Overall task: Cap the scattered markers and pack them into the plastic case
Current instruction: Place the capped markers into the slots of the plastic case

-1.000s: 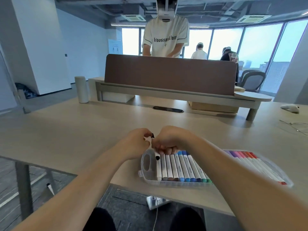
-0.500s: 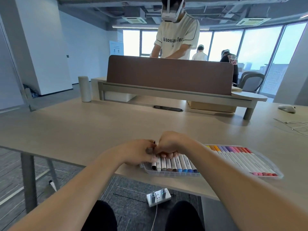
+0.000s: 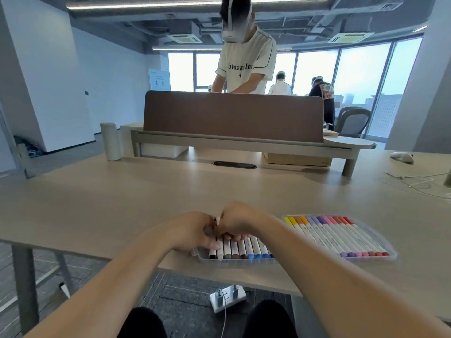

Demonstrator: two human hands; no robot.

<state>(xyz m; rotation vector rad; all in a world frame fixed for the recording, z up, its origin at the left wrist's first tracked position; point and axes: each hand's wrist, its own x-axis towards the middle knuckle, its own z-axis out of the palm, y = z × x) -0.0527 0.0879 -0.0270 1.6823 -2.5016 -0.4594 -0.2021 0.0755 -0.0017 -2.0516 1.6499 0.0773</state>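
Observation:
A clear plastic case point(image 3: 244, 261) lies open at the table's near edge. Its left half holds white markers point(image 3: 240, 250) with black, grey, brown and blue caps. Its right half point(image 3: 388, 250) holds yellow, purple, pink and red ones. Over the left half, my left hand point(image 3: 195, 230) and my right hand point(image 3: 238, 222) meet with curled fingers. Between them they pinch a white marker point(image 3: 217, 219) with a dark end. Most of that marker is hidden by the fingers.
The wooden table point(image 3: 122, 203) carries a brown divider screen point(image 3: 233, 114) at the back, a grey cylinder point(image 3: 111, 141) at back left, and a white mouse point(image 3: 402, 157) and cable point(image 3: 419, 184) at right. A person stands behind the screen. A power strip point(image 3: 228, 297) lies on the floor.
Both hands have sunk lower onto the left end of the case, covering its handle. The camera has tilted upward. The held marker shows less than before.

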